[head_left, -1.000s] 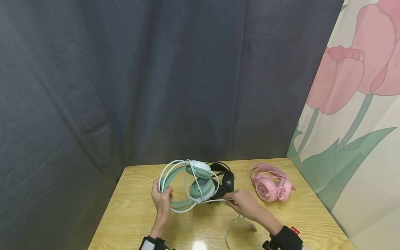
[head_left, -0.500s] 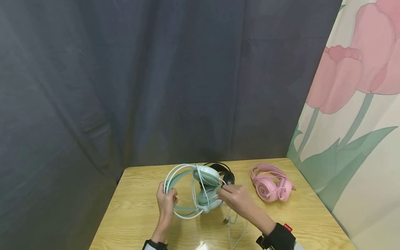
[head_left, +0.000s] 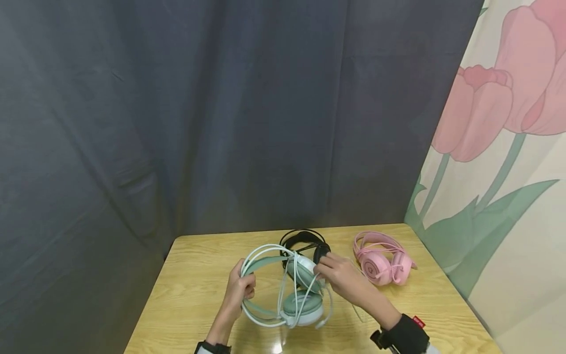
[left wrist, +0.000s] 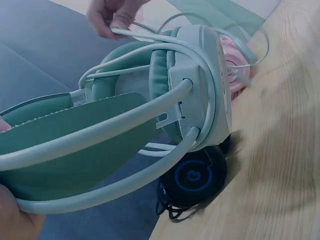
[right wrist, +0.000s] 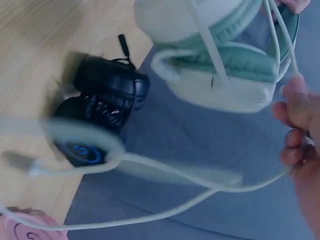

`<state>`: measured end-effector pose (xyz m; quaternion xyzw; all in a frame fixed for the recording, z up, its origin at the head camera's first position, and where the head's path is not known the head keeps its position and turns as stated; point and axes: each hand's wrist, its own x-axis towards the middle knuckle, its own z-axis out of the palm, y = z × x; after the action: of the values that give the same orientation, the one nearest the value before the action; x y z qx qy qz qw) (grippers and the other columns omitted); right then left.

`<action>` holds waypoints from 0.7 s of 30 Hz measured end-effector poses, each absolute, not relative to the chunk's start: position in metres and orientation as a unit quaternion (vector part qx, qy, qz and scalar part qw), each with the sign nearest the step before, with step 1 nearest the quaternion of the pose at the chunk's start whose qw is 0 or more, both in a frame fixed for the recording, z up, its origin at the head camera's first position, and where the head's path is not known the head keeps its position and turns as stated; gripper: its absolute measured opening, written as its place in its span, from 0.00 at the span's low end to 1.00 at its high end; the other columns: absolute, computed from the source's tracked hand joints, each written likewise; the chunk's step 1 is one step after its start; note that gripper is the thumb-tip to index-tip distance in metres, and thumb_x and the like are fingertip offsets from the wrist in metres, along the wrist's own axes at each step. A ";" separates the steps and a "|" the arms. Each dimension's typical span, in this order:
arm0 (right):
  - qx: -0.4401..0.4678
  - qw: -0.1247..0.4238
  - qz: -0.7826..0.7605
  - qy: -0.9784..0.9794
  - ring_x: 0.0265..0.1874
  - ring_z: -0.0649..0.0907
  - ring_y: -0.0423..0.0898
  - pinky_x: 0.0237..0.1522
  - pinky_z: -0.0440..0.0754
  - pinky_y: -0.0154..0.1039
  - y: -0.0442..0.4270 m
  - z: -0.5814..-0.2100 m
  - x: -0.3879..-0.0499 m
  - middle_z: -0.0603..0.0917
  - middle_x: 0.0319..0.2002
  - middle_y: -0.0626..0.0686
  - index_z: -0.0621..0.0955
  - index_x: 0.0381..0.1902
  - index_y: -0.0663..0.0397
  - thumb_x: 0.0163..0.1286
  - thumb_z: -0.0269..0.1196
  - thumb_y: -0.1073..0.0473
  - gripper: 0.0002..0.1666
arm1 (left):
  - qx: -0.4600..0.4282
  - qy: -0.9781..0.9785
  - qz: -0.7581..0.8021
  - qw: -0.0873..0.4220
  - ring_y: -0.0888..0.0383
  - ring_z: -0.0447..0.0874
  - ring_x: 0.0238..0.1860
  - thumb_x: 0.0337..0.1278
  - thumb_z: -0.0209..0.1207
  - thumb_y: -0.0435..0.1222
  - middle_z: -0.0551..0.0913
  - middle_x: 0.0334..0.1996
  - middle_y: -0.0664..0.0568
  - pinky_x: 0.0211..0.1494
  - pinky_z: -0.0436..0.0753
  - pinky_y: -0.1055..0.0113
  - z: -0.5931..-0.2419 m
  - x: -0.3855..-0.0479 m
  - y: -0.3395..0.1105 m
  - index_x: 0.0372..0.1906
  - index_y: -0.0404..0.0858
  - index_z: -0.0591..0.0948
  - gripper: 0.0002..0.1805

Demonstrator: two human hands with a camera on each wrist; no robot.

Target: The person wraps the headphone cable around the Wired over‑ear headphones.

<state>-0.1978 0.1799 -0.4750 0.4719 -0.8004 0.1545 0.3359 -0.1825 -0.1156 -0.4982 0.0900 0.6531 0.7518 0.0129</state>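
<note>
My left hand grips the headband of a white and green headset, held above the table with its ear cups to the right. White cable is wrapped around the cups, as the left wrist view shows on the near ear cup. Just right of the cups, my right hand pinches the white cable between thumb and fingers. Beyond the hand the cable trails loose, with a blurred end in the right wrist view. A small microphone boom sticks out near the lower cup.
A black headset lies on the wooden table behind the white and green one, partly hidden by it. To the right rests a pink headset with its cable bundled. A dark curtain hangs along the table's back.
The white and green headset has shifted right and toward the front, with its cups tilting lower. My right hand first went toward the cups, then slightly back right, with the cable still pinched.
</note>
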 end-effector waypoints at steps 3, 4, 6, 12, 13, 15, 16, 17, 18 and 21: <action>0.470 0.346 0.171 -0.794 0.24 0.72 0.38 0.24 0.72 0.29 0.181 -0.477 -0.199 0.76 0.28 0.42 0.80 0.32 0.50 0.64 0.64 0.58 0.03 | 0.097 0.647 0.756 0.025 0.65 0.52 0.13 0.49 0.46 0.22 0.59 0.15 0.57 0.18 0.58 0.74 -0.499 -0.183 -0.115 0.35 0.34 0.64 0.09; 0.466 0.351 0.174 -0.793 0.23 0.72 0.36 0.23 0.72 0.29 0.181 -0.477 -0.200 0.76 0.27 0.42 0.80 0.32 0.50 0.66 0.63 0.54 0.06 | 0.105 0.645 0.756 0.033 0.65 0.52 0.13 0.49 0.46 0.22 0.59 0.14 0.57 0.18 0.57 0.74 -0.500 -0.183 -0.114 0.35 0.34 0.64 0.09; 0.456 0.362 0.183 -0.792 0.20 0.71 0.33 0.21 0.70 0.26 0.180 -0.478 -0.201 0.75 0.24 0.41 0.79 0.30 0.49 0.65 0.63 0.44 0.16 | 0.124 0.646 0.751 0.056 0.66 0.53 0.13 0.49 0.45 0.22 0.58 0.14 0.58 0.18 0.57 0.74 -0.501 -0.184 -0.113 0.36 0.33 0.64 0.09; 0.440 0.341 0.195 -0.807 0.19 0.65 0.30 0.19 0.63 0.23 0.176 -0.479 -0.201 0.72 0.20 0.39 0.75 0.24 0.46 0.52 0.69 0.35 0.23 | 0.183 0.666 0.714 0.114 0.66 0.54 0.13 0.48 0.44 0.21 0.60 0.14 0.60 0.19 0.58 0.75 -0.504 -0.182 -0.109 0.38 0.28 0.64 0.10; 0.443 0.330 0.201 -0.809 0.19 0.68 0.30 0.20 0.65 0.23 0.175 -0.479 -0.201 0.73 0.21 0.39 0.76 0.25 0.46 0.54 0.70 0.39 0.21 | 0.189 0.668 0.710 0.118 0.66 0.54 0.13 0.48 0.44 0.21 0.59 0.14 0.60 0.19 0.58 0.75 -0.504 -0.182 -0.109 0.38 0.28 0.64 0.10; 0.450 0.308 0.216 -0.810 0.23 0.72 0.32 0.24 0.71 0.24 0.175 -0.479 -0.201 0.77 0.25 0.41 0.79 0.28 0.47 0.58 0.71 0.47 0.14 | 0.200 0.669 0.705 0.124 0.66 0.54 0.13 0.46 0.44 0.21 0.59 0.14 0.60 0.19 0.58 0.75 -0.504 -0.183 -0.110 0.39 0.28 0.64 0.11; 0.454 0.299 0.226 -0.808 0.25 0.74 0.33 0.26 0.73 0.25 0.175 -0.480 -0.201 0.78 0.27 0.41 0.80 0.30 0.48 0.60 0.71 0.52 0.11 | 0.206 0.668 0.703 0.126 0.66 0.54 0.14 0.46 0.44 0.21 0.59 0.15 0.60 0.19 0.58 0.75 -0.504 -0.183 -0.110 0.39 0.28 0.64 0.11; 0.455 0.290 0.234 -0.809 0.27 0.75 0.34 0.28 0.75 0.27 0.175 -0.480 -0.201 0.78 0.29 0.42 0.80 0.32 0.49 0.63 0.69 0.55 0.08 | 0.212 0.666 0.703 0.129 0.66 0.54 0.14 0.45 0.44 0.21 0.59 0.15 0.60 0.19 0.58 0.75 -0.504 -0.184 -0.110 0.39 0.28 0.64 0.12; 0.457 0.279 0.242 -0.810 0.29 0.76 0.35 0.30 0.76 0.28 0.176 -0.481 -0.201 0.79 0.31 0.43 0.81 0.34 0.51 0.65 0.68 0.57 0.06 | 0.219 0.663 0.704 0.133 0.67 0.54 0.14 0.45 0.44 0.21 0.59 0.16 0.60 0.18 0.58 0.75 -0.505 -0.184 -0.111 0.40 0.28 0.65 0.12; 0.445 0.246 0.262 -0.820 0.30 0.76 0.35 0.31 0.77 0.30 0.180 -0.483 -0.203 0.78 0.32 0.42 0.79 0.36 0.52 0.67 0.65 0.55 0.07 | 0.242 0.649 0.707 0.139 0.67 0.54 0.14 0.45 0.45 0.21 0.59 0.17 0.60 0.19 0.59 0.74 -0.505 -0.185 -0.113 0.40 0.28 0.64 0.13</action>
<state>-0.2029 0.1798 -0.4830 0.4454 -0.8198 0.2622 0.2465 -0.1852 -0.1135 -0.5054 0.2417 0.6493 0.7075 0.1393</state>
